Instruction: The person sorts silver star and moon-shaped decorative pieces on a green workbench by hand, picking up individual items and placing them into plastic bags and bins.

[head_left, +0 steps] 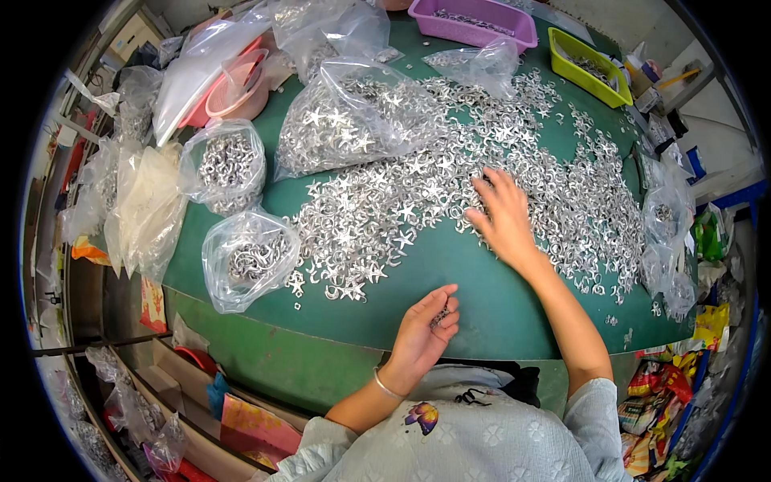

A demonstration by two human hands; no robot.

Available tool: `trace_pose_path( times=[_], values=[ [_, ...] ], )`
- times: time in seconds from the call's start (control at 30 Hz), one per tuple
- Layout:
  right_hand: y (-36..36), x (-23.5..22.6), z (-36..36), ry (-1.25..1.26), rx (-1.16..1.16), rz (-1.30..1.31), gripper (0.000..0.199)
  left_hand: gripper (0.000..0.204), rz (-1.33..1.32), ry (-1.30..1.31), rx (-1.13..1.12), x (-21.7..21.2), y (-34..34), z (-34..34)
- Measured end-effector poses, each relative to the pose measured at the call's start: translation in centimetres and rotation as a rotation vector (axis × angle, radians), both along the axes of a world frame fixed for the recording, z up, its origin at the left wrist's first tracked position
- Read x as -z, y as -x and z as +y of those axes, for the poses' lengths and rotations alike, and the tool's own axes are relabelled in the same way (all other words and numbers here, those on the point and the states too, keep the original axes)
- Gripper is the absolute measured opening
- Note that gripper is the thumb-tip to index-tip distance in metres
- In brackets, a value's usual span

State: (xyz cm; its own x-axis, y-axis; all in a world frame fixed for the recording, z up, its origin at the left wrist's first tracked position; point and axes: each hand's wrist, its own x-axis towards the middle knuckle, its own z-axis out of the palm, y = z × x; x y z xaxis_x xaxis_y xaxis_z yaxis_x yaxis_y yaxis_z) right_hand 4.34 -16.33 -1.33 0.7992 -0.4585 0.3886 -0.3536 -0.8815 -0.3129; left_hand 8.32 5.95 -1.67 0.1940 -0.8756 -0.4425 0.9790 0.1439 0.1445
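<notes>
A wide heap of small silver metal pieces (418, 193), stars and rings, covers the green table (474, 305). My right hand (502, 213) lies flat on the heap with fingers spread, touching the pieces near its middle. My left hand (426, 329) hovers at the table's near edge, palm up and cupped, with a few small silver pieces (440, 316) held in its curled fingers. A thin bracelet circles that wrist.
Clear plastic bags of silver pieces (249, 257) (229, 165) (353, 112) lie along the left and back. A purple bin (474, 20), a yellow-green bin (586, 68) and a pink bowl (237, 88) stand at the far side. More small bags (666, 233) sit right.
</notes>
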Motion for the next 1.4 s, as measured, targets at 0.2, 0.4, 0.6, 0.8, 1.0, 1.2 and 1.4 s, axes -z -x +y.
trace_pose_path(
  times=[0.2,0.4,0.6,0.8,1.0,1.2,1.4],
  values=[
    [3.7,-1.9,4.2,-0.167,-0.293,0.184,0.040,0.024,-0.106,-0.134,-0.064,-1.6,0.3,0.1],
    [4.8,-1.0,1.7,-0.385,-0.176,-0.059,0.029,0.025,-0.069,-0.091,-0.071,-1.7,0.1,0.1],
    [2.9,-0.4,2.4,-0.143,-0.182,0.115,0.041,0.027,-0.017,0.049,-0.013,-1.0,-0.1,0.4],
    [8.8,-0.7,1.8,-0.031,-0.130,0.086,0.023,0.028,-0.083,-0.068,-0.032,-1.3,-0.3,0.5],
    [5.7,-2.5,4.3,-0.119,-0.176,0.033,0.034,0.028,-0.057,-0.077,-0.021,-1.3,-0.2,0.3],
    [5.4,-0.9,4.3,-0.069,-0.346,0.252,0.037,0.025,-0.041,-0.020,-0.049,-0.9,-0.4,0.8],
    [9.6,-1.3,1.6,0.127,-0.058,0.159,0.024,0.025,-0.022,-0.039,-0.070,-1.0,-0.7,1.1]
  ],
)
